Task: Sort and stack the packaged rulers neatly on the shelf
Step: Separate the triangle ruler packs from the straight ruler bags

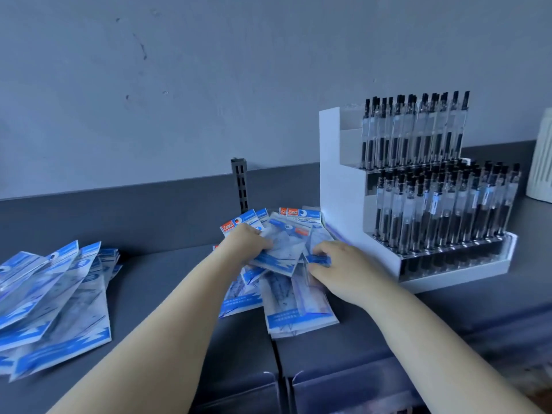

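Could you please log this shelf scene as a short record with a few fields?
surface: grey shelf
middle pile: ruler packs, jumbled and overlapping
left pile: ruler packs, fanned out, untouched
left hand: grips a pack on top of the middle pile
right hand: pinches the blue edge of another pack
to the right: white pen stand full of pens
stacking: not yet neat
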`<action>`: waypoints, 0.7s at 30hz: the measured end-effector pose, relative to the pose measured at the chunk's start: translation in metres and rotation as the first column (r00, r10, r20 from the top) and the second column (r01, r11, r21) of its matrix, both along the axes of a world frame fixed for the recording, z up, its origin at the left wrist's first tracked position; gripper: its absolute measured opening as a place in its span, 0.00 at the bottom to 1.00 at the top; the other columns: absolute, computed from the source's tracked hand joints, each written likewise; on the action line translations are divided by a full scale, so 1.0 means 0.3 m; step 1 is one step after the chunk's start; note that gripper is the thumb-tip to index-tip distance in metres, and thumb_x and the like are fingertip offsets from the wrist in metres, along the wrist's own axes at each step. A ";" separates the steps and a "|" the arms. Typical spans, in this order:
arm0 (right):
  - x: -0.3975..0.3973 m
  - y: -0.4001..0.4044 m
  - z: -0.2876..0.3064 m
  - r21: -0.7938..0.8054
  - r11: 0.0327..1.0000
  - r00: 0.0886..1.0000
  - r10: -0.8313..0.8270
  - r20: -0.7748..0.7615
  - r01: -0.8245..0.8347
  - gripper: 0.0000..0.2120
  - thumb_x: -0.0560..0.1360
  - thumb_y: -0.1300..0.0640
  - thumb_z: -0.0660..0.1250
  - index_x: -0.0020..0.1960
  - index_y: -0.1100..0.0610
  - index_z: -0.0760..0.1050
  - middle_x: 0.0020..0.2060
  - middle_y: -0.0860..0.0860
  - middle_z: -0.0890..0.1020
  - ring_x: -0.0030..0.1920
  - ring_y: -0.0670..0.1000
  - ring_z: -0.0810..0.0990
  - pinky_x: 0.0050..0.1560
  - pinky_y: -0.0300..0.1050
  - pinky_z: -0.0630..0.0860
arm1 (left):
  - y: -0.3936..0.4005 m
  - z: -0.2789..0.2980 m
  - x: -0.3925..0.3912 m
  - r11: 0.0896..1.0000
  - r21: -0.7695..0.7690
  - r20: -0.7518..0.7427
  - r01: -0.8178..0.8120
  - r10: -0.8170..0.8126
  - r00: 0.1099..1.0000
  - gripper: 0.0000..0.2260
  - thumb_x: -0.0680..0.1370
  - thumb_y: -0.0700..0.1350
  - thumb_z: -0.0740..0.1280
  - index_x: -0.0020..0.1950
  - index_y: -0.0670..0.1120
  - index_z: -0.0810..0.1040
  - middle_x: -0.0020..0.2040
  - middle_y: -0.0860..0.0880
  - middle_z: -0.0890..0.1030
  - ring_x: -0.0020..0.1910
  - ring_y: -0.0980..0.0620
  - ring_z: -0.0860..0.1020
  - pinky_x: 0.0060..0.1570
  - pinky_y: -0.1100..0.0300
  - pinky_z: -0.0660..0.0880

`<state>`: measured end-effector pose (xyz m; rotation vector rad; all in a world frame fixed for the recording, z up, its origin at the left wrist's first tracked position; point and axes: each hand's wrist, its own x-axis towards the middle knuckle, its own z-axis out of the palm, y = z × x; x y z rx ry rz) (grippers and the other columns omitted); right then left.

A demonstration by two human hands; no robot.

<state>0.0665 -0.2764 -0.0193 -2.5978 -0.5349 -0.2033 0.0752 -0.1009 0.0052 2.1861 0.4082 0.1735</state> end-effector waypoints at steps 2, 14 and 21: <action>-0.002 -0.001 0.001 0.021 1.000 1.000 -0.004 -0.009 0.004 0.18 0.77 0.46 0.59 0.66 0.49 0.69 0.67 0.45 0.70 0.66 0.48 0.69 0.59 0.42 0.66 | 0.042 0.010 -0.002 0.981 -0.187 0.071 -0.049 0.063 0.995 0.01 0.75 0.37 0.64 0.46 0.40 0.75 0.40 0.42 0.75 0.35 0.45 0.75 0.36 0.55 0.75; -0.016 0.023 0.015 0.158 0.985 0.996 0.076 -0.043 -0.069 0.13 0.77 0.48 0.62 0.58 0.51 0.77 0.58 0.45 0.78 0.57 0.46 0.74 0.53 0.39 0.68 | 0.070 0.057 -0.052 0.822 -0.570 0.169 -0.011 0.130 0.977 0.06 0.75 0.30 0.62 0.45 0.40 0.75 0.45 0.39 0.80 0.40 0.42 0.80 0.40 0.51 0.79; 0.023 0.084 0.048 0.030 1.000 0.999 -0.007 -0.040 0.008 0.23 0.73 0.47 0.68 0.63 0.57 0.71 0.63 0.52 0.73 0.59 0.53 0.74 0.53 0.43 0.70 | 0.083 0.086 -0.102 0.804 -0.595 0.196 0.000 0.145 0.970 0.08 0.74 0.29 0.64 0.40 0.42 0.75 0.45 0.40 0.81 0.39 0.44 0.80 0.30 0.56 0.80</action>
